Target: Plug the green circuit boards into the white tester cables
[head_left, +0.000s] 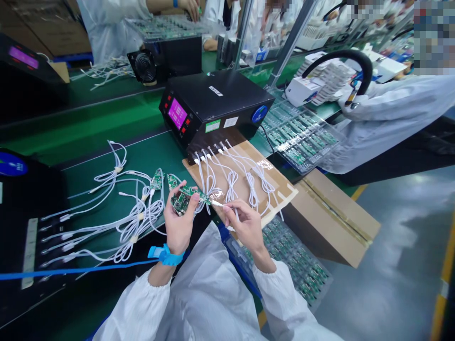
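Note:
My left hand [178,225] is closed around a green circuit board [188,191], with a blue strap on that wrist. Between the fingers of my right hand [245,222] is the white plug of a USB cable [217,203]. The plug's tip meets the board's right end; whether it is fully seated I cannot tell. Just beyond my left hand, another circuit board [157,180] lies among the cables, with a white plug at its lower end. A further board [172,181] shows partly behind my left fingertips.
A black test box [216,102] with a pink screen stands ahead, white cables running from its front over a cardboard sheet [280,192]. More bundled cables [131,227] lie left. Trays of boards [298,265] sit at right, near a cardboard box [330,218]. A co-worker's sleeve [398,109] is close by.

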Demonstrator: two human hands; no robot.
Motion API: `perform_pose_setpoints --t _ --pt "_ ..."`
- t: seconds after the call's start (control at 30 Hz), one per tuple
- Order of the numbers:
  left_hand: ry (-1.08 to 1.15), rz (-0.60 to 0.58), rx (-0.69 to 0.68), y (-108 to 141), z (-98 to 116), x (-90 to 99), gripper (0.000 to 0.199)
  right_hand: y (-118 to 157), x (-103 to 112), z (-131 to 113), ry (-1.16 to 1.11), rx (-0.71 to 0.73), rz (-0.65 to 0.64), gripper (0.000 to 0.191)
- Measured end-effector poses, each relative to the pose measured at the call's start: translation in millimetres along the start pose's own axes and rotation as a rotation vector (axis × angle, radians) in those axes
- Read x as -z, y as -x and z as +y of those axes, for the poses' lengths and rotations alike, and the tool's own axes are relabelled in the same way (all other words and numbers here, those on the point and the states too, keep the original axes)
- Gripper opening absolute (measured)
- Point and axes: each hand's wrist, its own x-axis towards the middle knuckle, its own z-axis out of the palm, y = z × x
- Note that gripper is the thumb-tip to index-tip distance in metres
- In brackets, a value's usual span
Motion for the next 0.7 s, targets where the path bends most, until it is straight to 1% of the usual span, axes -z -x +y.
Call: perform_pose_setpoints --t 0.1,0.23,0.3,0.4,0.43,0.47,0.53,0.6,0.63,0.7 --pt "-0.006 0.001 -0.004 -0.1 -1.0 -1.5 0.064 0.7 -3.0 -0.7 -0.005 0.008 0.023 0.019" --pt "-0.019 0.002 -0.018 -2.8 0.1 -1.4 0.064 0.9 -5.7 -3.1 -0.024 -0.005 0.016 0.019" --pt "-0.016 -0.016 -0.014 -4.2 1.5 -1.2 0.063 -0.2 -2.2 -5.4 -0.056 -0.089 -0.04 0.023" --pt "0.018 -0.058 0.01 -5.7 2.2 -1.1 0.062 -6.1 11.5 -10.8 -0.121 -0.326 -0.241 0.03" --pt "0.042 -0.068 0.022 -5.8 1.9 -1.3 0.062 -9.6 17.0 -12.9 -0.141 -0.386 -0.28 0.032" --pt "0.067 -0.074 0.037 -5.6 1.5 -1.6 0.062 -13.7 21.8 -14.9 -0.165 -0.411 -0.278 0.033" --pt "0.113 -0.078 0.068 -4.1 1.1 -3.0 0.063 -23.0 26.9 -18.4 -0.248 -0.357 -0.164 0.035" --pt "0.153 -0.082 0.102 -1.5 2.3 -5.6 0.062 -32.0 23.7 -20.4 -0.363 -0.245 -0.041 0.039" --pt "0.179 -0.087 0.124 0.1 3.5 -7.2 0.061 -35.8 19.0 -20.9 -0.415 -0.194 -0.016 0.039" --pt "0.237 -0.1 0.189 3.2 6.7 -10.5 0.058 -41.2 5.6 -21.1 -0.467 -0.123 -0.029 0.036"
